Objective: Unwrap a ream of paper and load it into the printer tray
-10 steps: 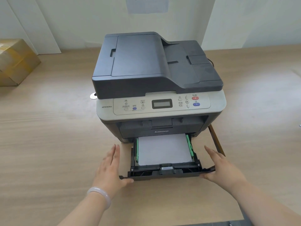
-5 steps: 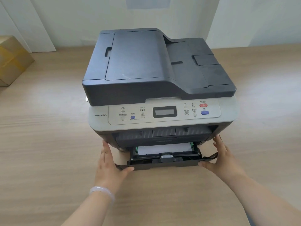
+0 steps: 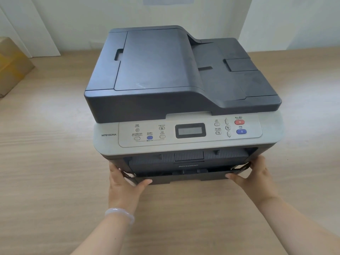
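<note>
A: Desk [image 3: 46, 162], pale wood-grain laminate, running right across the view. What stands on it?

B: A boxy multifunction printer [image 3: 184, 89], dark grey on top with a light grey control panel marked M7615DNA. At the far left edge sits a brown cardboard box [image 3: 11, 67], only partly in view.

A: And the black plastic paper tray [image 3: 184, 178]?

B: Low in the printer's front, almost wholly inside; just its front edge shows. No paper can be seen in it from here.

A: The hands?

B: The left hand [image 3: 123, 186] wraps the tray's left corner, thumb pressed on the front face, fingers round the side. The right hand [image 3: 255, 177] does the same at the right corner, thumb on the front, fingers curled along the side. Both are loosely closed on the tray, palms not flat.

A: Anything smaller?

B: A pale translucent bangle [image 3: 120, 214] on the left wrist
</note>
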### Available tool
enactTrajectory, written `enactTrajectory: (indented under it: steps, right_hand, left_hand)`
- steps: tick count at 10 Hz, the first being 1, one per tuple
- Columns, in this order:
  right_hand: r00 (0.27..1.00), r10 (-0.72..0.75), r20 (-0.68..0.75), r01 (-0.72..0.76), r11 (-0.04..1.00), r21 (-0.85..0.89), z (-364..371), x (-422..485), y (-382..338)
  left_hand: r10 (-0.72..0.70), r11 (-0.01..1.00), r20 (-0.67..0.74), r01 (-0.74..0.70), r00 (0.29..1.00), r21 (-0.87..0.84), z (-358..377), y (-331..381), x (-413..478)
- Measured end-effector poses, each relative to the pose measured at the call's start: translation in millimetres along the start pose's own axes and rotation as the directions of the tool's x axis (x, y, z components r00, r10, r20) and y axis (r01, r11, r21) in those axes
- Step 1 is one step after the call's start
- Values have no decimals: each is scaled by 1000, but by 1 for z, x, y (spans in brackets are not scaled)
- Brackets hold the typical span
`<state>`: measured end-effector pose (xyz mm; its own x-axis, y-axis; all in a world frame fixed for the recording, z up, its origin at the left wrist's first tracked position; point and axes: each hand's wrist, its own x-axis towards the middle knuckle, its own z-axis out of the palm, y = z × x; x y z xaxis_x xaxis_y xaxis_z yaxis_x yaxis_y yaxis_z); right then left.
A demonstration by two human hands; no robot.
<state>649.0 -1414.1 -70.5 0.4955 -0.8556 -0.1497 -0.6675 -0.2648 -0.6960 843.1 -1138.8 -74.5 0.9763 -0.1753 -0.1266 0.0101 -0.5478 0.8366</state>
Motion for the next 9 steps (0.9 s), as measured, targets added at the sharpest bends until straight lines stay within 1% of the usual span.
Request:
enactTrajectory:
  steps: [1,3,4,6,7,8,9]
  right_hand:
    - [998,56,-24,-55,997,49,5,5,-8]
    - [997,70,-39,-68,996,62,8,6,-8]
    - [997,65,-28,-63,995,81,8,5,-8]
    - [999,41,-29,-36,989,143,4,-17,-26]
    - [998,17,56,-19,999,35,-6,-41,-35]
    - [978,26,208,5,989,-149,-16,-70,-43]
    - [940,-64,334,143,965,-219,-24,-97,-61]
  left_hand:
    - [-45,999,-57,44,997,-25,10,1,6]
    - [-29,999,-69,28,997,-19,12,-4,12]
    - [-21,1000,-50,20,999,-13,12,-2,10]
    - [-64,997,15,64,998,-30,-4,17,-9]
    - [-7,1000,88,9,996,-17,-16,33,-31]
    - [-8,998,212,-5,977,63,-24,40,-60]
    - [27,979,312,-89,950,185,-28,49,-82]
